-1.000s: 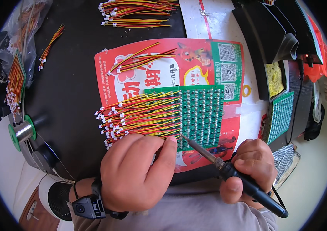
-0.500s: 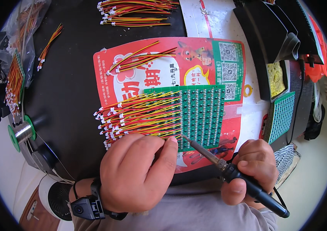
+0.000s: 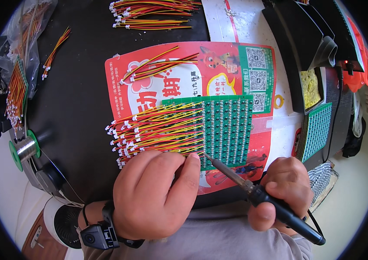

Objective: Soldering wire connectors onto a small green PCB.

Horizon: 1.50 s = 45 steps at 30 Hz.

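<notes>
A green circuit board panel [image 3: 229, 130] with rows of small parts lies on a red printed sheet [image 3: 123, 95]. Red, yellow and black wires [image 3: 158, 130] with white connectors run leftward from its left half. My left hand [image 3: 153, 195] rests over the lower wires, thumb and fingers pinched at the ends by the panel's lower edge; the gripped wire is mostly hidden. My right hand [image 3: 290, 186] is closed around the black handle of a soldering iron [image 3: 286, 212]. The iron's tip points up and left, at the wire ends beside my left thumb.
Loose wires [image 3: 162, 67] lie on the sheet, with more wire bundles [image 3: 153, 17] at the far edge. A solder spool [image 3: 26, 149] stands at left, near a bag of wires [image 3: 30, 26]. To the right are a yellow sponge [image 3: 310, 89] in a black holder and stacked green panels [image 3: 317, 134].
The iron's tip has shifted slightly left, closer to my left thumb. Both hands have otherwise barely moved.
</notes>
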### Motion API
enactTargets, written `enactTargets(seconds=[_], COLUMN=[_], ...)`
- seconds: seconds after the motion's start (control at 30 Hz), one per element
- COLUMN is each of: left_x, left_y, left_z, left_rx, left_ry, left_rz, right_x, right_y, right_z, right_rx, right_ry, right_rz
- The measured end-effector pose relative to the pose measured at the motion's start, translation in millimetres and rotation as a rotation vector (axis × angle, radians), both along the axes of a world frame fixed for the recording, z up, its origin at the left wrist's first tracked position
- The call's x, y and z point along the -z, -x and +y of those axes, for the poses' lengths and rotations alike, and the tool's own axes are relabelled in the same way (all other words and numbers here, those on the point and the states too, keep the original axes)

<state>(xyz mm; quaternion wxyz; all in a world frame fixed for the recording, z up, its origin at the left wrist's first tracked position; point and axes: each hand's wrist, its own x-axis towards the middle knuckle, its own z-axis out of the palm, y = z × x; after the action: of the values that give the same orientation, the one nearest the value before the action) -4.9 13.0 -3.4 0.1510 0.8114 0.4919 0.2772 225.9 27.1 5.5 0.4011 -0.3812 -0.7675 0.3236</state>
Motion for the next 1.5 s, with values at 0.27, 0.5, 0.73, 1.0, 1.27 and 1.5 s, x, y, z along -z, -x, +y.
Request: enactTargets(seconds=[0.27,0.5,0.73,1.0,1.27,1.5], left_x=[-4.4,-3.4,-2.3,-0.1,-0.5,-1.0], left_y=[-2.9,-5.3,-5.2,-5.6,-4.6,-4.5], left_z=[-1.1,-3.5,-5.9,-4.5,-5.2,-4.6], left_rx=[-0.035,-0.076,-0.056,-0.054,-0.048,-0.047], left_ry=[0.076,0.044,0.035,0.040,0.041,0.053], left_rz=[-0.031,-0.059,-0.073,-0.086,-0.071,-0.063], right_x=[2.2,-0.7,0.6,0.4,-1.0,1.3], right_y=[1.5,-1.8,-1.1,-0.4,-1.2,-0.6], right_z=[-3.4,-2.2,-1.7,-0.3,1.9,0.0], right_rx=[0.066,0.050,0.013,0.001,-0.032,-0.025], right_ry=[0.033,0.022,-0.007,-0.009,-0.019,-0.015], right_rz=[0.083,0.061,0.051,0.019,-0.012,0.000])
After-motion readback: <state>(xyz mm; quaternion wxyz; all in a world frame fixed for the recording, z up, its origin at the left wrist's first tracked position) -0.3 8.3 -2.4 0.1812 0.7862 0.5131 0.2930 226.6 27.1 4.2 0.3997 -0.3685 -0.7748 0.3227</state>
